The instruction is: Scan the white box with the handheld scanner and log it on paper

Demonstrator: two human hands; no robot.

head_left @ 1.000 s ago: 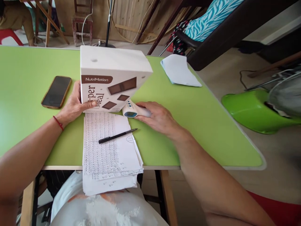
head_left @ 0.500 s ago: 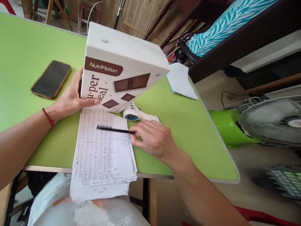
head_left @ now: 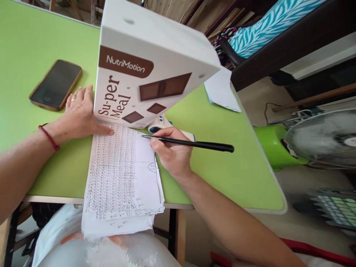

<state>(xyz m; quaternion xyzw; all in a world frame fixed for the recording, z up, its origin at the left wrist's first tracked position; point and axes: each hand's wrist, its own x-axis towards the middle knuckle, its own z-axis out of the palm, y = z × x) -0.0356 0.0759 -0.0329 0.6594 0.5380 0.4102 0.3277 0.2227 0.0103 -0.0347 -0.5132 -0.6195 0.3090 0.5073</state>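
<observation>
Between the fingers of my right hand is a black pen, its tip pointing left over the upper right part of the written sheets. Rows of small handwriting cover the top sheet, and the stack hangs over the table's near edge. My left hand lies open with fingers stretched out, the thumb on the paper's top left corner. Beside it a white NutriMotion box stands upright at the head of the sheets. Partly behind my right hand lies a white and blue device that looks like a handheld thermometer.
A phone in a brown case lies left of the box on the green table. Folded white paper rests near the table's right edge. Beyond that edge are a fan and a green bin-like container.
My left hand has let go of the box and flattened onto the table and paper. The pen has been turned round, its tip now toward the sheets. The box appears closer.
</observation>
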